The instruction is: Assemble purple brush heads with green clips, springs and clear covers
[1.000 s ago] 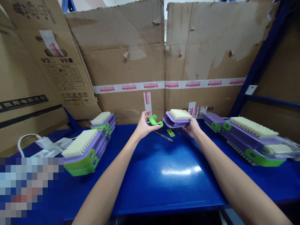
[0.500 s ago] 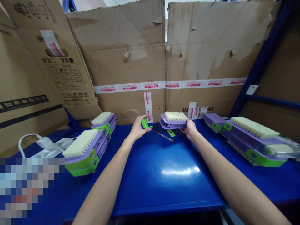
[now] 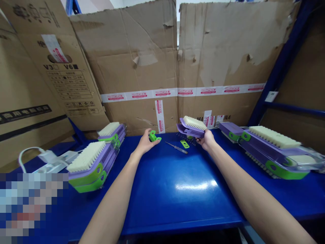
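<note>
Between thumb and fingers, my left hand [image 3: 145, 142] grips a small green plastic end piece [image 3: 154, 136]. My right hand [image 3: 207, 140] grasps the right end of a purple brush [image 3: 194, 127], tilted with its cream bristles facing up; its left end has no green cap. On the blue table between the hands lies a screwdriver [image 3: 177, 147] with a clear handle. Just beyond the screwdriver is a flat green plate with holes [image 3: 185, 144]. Several tiny dark screws are scattered under and beside the held brush.
Purple and green brushes stand stacked at the left [image 3: 87, 166] and more lie at the right [image 3: 274, 152], partly in clear plastic. A white power strip [image 3: 57, 162] with a plug sits far left. Cardboard sheets [image 3: 139, 61] wall the back of the blue table [image 3: 177, 196].
My left hand has shifted slightly left with the green piece, which has turned. In my right hand the brush has tilted, its left end rising.
</note>
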The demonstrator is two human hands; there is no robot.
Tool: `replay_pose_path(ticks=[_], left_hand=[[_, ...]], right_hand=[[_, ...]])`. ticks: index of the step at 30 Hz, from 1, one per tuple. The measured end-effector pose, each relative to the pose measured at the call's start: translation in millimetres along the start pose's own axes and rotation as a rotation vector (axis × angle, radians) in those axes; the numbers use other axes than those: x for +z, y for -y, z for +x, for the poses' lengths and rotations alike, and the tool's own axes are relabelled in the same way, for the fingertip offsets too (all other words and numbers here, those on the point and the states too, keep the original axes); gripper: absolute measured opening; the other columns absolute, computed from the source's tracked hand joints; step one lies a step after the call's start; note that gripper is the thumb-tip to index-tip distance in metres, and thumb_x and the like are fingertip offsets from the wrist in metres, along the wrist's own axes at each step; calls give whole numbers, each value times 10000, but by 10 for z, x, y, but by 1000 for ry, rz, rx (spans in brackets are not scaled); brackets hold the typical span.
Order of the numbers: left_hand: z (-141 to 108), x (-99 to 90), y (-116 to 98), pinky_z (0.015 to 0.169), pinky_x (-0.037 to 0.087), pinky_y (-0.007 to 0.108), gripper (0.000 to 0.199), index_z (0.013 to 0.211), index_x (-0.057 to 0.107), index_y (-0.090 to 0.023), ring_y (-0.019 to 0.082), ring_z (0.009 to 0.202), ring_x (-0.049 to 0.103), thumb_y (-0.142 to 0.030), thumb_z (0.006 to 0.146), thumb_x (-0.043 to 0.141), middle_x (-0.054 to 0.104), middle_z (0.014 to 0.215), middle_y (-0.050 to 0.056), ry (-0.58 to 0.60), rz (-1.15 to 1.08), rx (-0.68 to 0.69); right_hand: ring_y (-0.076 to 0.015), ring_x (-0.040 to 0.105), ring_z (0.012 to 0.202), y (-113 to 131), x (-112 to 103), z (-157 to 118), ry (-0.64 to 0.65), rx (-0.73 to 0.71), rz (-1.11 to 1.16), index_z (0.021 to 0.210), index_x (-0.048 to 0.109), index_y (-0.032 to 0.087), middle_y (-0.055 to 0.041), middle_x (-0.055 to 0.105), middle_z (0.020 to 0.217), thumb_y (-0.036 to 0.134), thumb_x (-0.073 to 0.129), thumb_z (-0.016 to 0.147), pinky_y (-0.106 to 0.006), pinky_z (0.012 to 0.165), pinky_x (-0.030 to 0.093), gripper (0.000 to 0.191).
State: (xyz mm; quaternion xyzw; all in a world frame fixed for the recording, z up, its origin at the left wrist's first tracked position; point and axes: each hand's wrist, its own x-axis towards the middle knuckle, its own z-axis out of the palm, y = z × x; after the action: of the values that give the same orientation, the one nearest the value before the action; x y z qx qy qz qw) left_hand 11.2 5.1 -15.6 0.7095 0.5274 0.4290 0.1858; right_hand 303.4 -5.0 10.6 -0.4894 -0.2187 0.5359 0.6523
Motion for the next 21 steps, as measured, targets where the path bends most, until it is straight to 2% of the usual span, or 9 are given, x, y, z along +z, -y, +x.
replay_pose_path(ticks=[7,15,21], left_hand=[[30,11,109,975,407,454,859,1279,390,-201,257,1139,551,-268,539,820,490,1326,183,-2,-78,2],[41,25,143,976,412,464,887,1297,386,-212,262,1158,537,-272,532,833,460,1356,185,20,-127,-12],[44,30,128,983,405,469,899,1296,383,-200,272,1163,533,-258,523,837,464,1352,193,19,-110,-20]], right_hand=[[-104,443,378,22,-104,87,35,17,100,839,506,224,30,531,527,288,288,872,-187,368,328,230],[-105,439,398,43,-178,101,-32,50,170,809,506,217,24,494,510,271,261,884,-174,368,327,262],[-102,429,399,46,-173,94,-35,50,177,784,494,223,27,487,521,263,247,889,-174,371,329,272]])
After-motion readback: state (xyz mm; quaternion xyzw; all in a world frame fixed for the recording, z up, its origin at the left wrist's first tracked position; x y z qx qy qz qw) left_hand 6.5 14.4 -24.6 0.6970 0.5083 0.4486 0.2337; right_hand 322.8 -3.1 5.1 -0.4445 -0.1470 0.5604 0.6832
